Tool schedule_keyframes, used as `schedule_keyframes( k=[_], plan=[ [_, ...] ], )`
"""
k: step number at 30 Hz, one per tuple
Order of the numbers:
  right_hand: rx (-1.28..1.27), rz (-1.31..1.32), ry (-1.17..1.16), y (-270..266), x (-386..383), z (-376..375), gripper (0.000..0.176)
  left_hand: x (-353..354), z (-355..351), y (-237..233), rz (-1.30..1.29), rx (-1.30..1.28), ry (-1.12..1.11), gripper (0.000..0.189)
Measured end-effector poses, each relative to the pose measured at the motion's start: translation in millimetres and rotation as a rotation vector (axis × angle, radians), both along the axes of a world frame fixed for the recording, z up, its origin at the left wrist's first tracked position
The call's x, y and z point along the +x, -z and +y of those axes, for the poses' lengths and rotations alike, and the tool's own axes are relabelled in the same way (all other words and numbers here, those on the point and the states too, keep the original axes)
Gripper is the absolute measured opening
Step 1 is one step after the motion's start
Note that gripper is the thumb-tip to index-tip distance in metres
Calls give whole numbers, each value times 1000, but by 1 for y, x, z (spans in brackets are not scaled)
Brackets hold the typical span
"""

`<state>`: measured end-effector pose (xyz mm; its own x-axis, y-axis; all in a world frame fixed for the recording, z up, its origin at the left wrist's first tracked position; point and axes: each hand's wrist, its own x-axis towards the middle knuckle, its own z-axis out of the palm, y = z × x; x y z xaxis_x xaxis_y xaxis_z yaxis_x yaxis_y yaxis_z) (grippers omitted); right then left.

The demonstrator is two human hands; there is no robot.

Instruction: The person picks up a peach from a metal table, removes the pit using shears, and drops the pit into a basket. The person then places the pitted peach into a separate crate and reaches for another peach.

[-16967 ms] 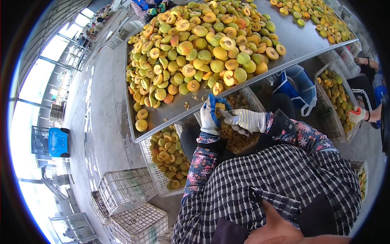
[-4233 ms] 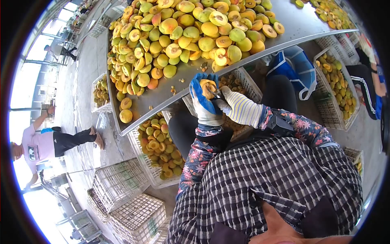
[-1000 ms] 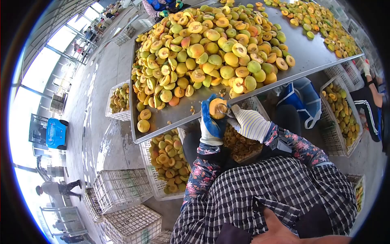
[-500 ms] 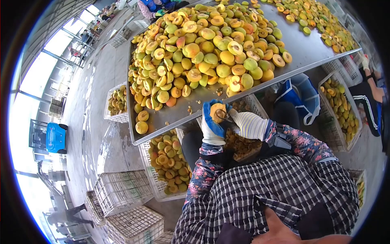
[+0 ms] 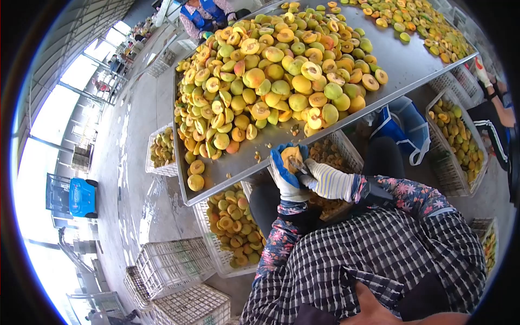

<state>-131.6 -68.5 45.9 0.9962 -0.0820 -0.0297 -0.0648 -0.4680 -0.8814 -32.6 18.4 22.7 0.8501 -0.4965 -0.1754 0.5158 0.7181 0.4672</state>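
My left hand point(image 5: 285, 177), in a white glove with a blue palm, cups a halved peach point(image 5: 291, 156) with its cut face up. My right hand point(image 5: 331, 180), in a striped knit glove, is closed around a small metal pitting tool point(image 5: 301, 168). The tool's end meets the cut flesh; its exact shape is partly hidden by my fingers. Both hands are just off the near edge of a metal table point(image 5: 246, 162) heaped with whole and halved peaches point(image 5: 271, 86). Below them, a crate point(image 5: 352, 154) holds brown pits or scraps point(image 5: 327, 151).
A crate of peach halves point(image 5: 233, 227) stands left of my knees, another point(image 5: 457, 143) to the right. Stacked white crates point(image 5: 176, 265) are at lower left. A blue bag point(image 5: 401, 130) hangs by the table. Co-workers point(image 5: 206, 15) are across and to the right. A blue forklift point(image 5: 81, 197) stands farther left.
The view has shifted slightly, showing more of the co-worker across the table. The peach half has tilted in my left hand, and the tool has moved to its lower right side.
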Motion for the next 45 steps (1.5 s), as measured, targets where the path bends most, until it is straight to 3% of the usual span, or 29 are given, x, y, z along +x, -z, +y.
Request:
schedule_keyframes(
  k=[1, 2, 4, 5, 6, 8, 10, 12, 13, 14, 17, 19, 23, 25, 28, 30, 33, 36, 39, 43, 45],
  plan=[
    [-136, 11, 2, 2, 3, -1, 33, -2, -3, -4, -3, -31, -56, 31],
    [-51, 83, -26, -13, 3, -6, 32, -1, -1, -8, -34, -24, -30, 31],
    [315, 59, 34, 37, 16, -8, 33, 6, 1, 7, -206, 65, 19, 33],
    [354, 76, 14, 34, 15, -8, 33, 8, 2, 9, -291, 109, 38, 34],
    [393, 94, -5, 30, 15, -7, 33, 9, 5, 10, -41, 5, 54, 34],
    [304, -54, 13, 3, 8, -5, 32, 5, 5, 6, -81, -66, 58, 34],
    [75, 109, -9, -36, -1, -7, 25, -2, 6, -3, -54, -95, 44, 34],
    [-189, 181, -72, -34, 2, -15, 23, 23, 16, 24, -727, 501, 108, 34],
    [-325, 217, -106, -32, 3, -17, 22, 24, 14, 25, -465, 296, 193, 33],
    [-209, 105, -75, -16, 4, -17, 28, 24, 11, 18, -180, 103, 236, 33],
    [151, -257, -39, -6, 4, -4, 34, 12, 13, -5, -37, 69, 238, 33],
    [371, 270, -66, -35, -2, -13, 36, 14, 15, -5, -83, 74, 271, 31],
    [461, 414, -95, -35, -3, -20, 33, 30, 18, 2, -92, 61, 439, 27],
    [460, 462, -83, -40, -3, -21, 33, 30, 15, 7, -281, 180, 397, 27],
    [939, 533, -72, -29, -6, -19, 32, 25, 13, 8, -504, 329, 304, 29],
    [1267, 620, -121, -25, -6, -23, 35, 20, 12, 7, -429, 210, 273, 29],
    [1276, 589, -101, -27, -9, -19, 33, 16, 11, 1, -382, 232, 251, 29],
    [998, 477, -43, -26, -7, -11, 31, 19, 7, 0, -301, 328, 269, 28],
    [915, 475, 0, -29, -7, -6, 31, 18, 6, 5, -243, 289, 283, 26],
    [1395, 617, -130, -13, -8, -24, 34, 13, 8, 1, -59, 146, 343, 26],
    [1412, 611, -110, -13, -11, -24, 36, 12, 6, 3, -31, 155, 338, 26]
  ],
)
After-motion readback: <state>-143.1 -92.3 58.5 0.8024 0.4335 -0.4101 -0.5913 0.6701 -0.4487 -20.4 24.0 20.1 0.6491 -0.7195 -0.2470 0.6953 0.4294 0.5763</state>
